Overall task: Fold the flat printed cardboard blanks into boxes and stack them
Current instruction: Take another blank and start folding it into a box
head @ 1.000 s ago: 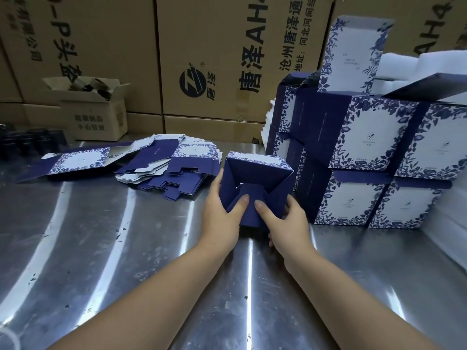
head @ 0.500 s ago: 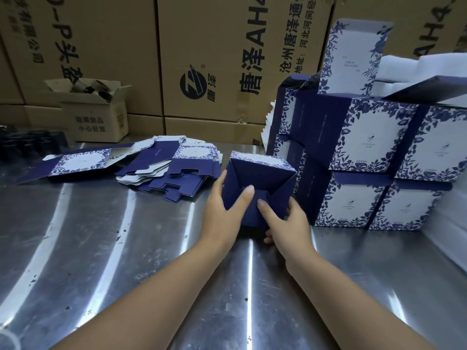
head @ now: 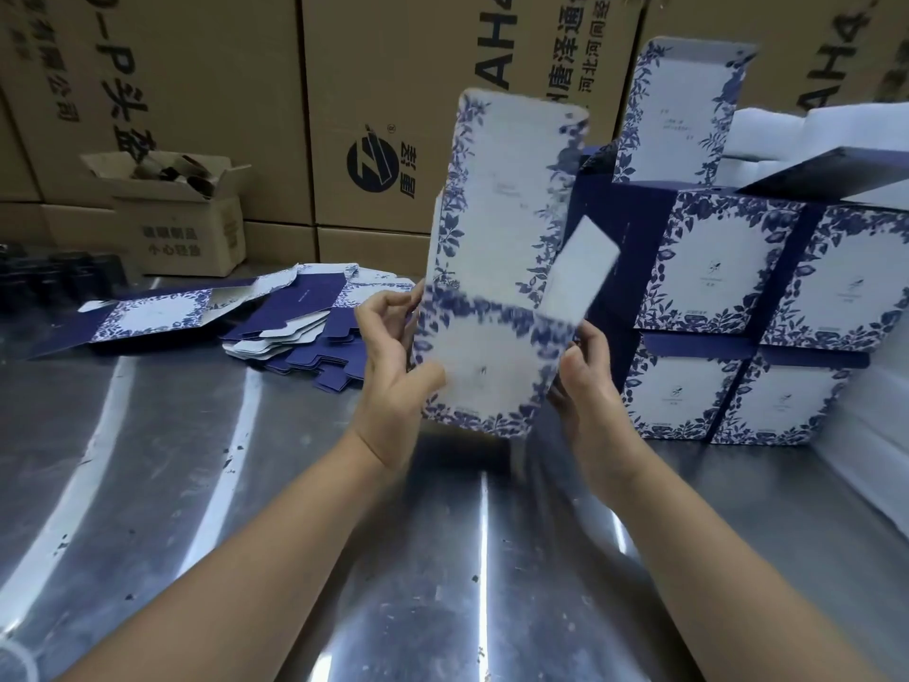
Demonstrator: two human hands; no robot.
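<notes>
Both my hands hold a folded blue-and-white floral box (head: 492, 366) upright above the steel table (head: 196, 484), blurred by motion. Its tall lid flap (head: 506, 199) stands open on top and a small side flap (head: 580, 273) sticks out to the right. My left hand (head: 393, 366) grips the box's left side, thumb on its front. My right hand (head: 588, 381) grips the right side. To the right stands a stack of folded boxes (head: 728, 307), one on top with its lid up. Flat blanks (head: 305, 332) lie in a pile at the left.
A single flat blank (head: 152, 317) lies left of the pile. A small open carton (head: 182, 219) stands behind it, and large printed cartons (head: 393, 115) wall the back. White foam pieces (head: 836, 135) sit behind the stack. Dark items (head: 54, 273) line the far left.
The box lay on its side on the table with both hands pressing its bottom flaps in. Now it is lifted and turned upright, front panel facing me and lid flap up.
</notes>
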